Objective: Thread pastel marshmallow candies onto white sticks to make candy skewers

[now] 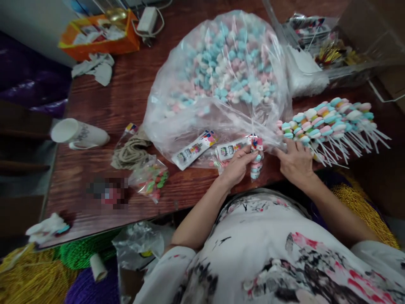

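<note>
My left hand [236, 168] is closed on a marshmallow skewer [255, 168] in a small clear wrapper with a printed top, near the table's front edge. A thin white stick rises above it. My right hand [297, 164] is closed with fingers bent, between the loose edge of a big clear plastic bag and a pile of marshmallow skewers [329, 120]. What its fingers pinch, if anything, is hidden. Pastel marshmallows fill the big plastic bag [177, 78]. Stacks of printed wrappers [194, 150] lie before the bag, one partly behind my left hand.
On the left of the wooden table [95, 99] are a white mug [80, 134] on its side, a coil of cord [134, 148] and a small candy bag [152, 179]. An orange box [101, 36] stands behind. At back right is a clear bin [344, 71].
</note>
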Demonstrator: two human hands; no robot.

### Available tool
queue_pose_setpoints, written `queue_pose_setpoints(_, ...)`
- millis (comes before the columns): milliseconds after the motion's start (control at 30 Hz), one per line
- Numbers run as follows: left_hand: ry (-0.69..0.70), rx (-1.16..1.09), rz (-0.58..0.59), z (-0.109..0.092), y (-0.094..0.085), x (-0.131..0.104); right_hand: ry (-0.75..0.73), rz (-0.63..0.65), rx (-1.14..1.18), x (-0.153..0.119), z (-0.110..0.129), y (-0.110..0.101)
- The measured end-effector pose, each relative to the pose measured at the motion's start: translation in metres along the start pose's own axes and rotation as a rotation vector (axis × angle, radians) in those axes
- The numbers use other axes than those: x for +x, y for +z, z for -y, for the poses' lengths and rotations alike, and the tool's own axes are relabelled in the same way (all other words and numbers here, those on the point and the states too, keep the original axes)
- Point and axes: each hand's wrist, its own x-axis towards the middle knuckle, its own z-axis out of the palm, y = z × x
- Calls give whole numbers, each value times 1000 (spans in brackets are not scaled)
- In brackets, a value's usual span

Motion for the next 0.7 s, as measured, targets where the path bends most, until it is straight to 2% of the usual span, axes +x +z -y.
queue_pose_setpoints(100, 19, -19, 15, 2, 1, 2, 12, 26, 61, 11, -18, 0)
queue_pose_setpoints(300, 23, -50, 70, 13, -2, 5, -39, -178, 264, 18, -49, -9)
queue_pose_setpoints(467, 41, -16, 63, 16, -3, 5, -149, -220, 258, 21, -56, -20)
queue_pose_setpoints(700, 49, -18, 45, 16, -1, 7, -201, -291, 198, 31, -60, -28)
